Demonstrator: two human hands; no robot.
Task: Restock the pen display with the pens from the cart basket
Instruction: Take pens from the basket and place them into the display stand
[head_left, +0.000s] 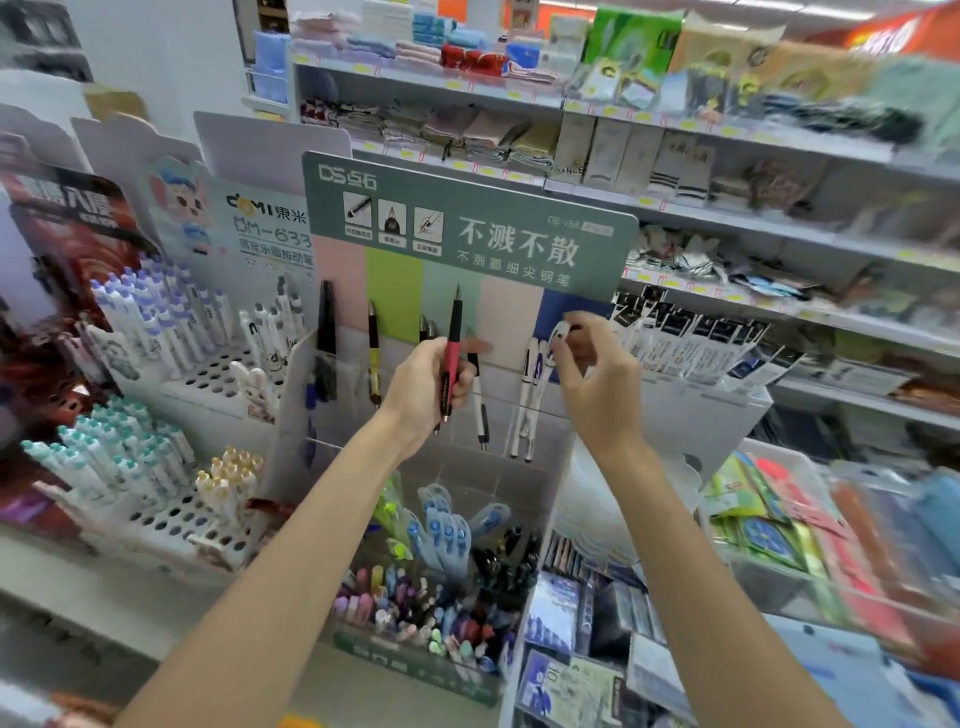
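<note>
Two bare forearms are seen closest, raised from the bottom edge toward the display (511, 322). At far left, racks (171, 332) of capped pens are stood beside it. In the display's leftmost pocket a black pen (326, 322) is lodged, and a yellow pen (373, 358) is hung in the next column; both columns are thinly filled.

In front of the green columns a red pen (452, 358) is held upright by the left hand (423, 389), whose fingers are curled round its lower barrel; it is not yet slotted. Dark tips are seen just behind that hand, but whether they are gripped or sit in a pocket cannot be told.

Further right, at the blue column, the top of a white pen (557, 338) is pinched between thumb and fingertips of the right hand (597, 384). Its barrel is hung down beside other white pens (527, 395) in that pocket, so it is judged to be at the point of being seated. Below, a bin (415, 665) of mixed pens is stood. At right, shelves (727, 221) of socks and packets are blurred.

The restock is judged partly done: several pens are placed and at least the red pen is left. No cart basket is in view, so the remaining stock cannot be counted.
</note>
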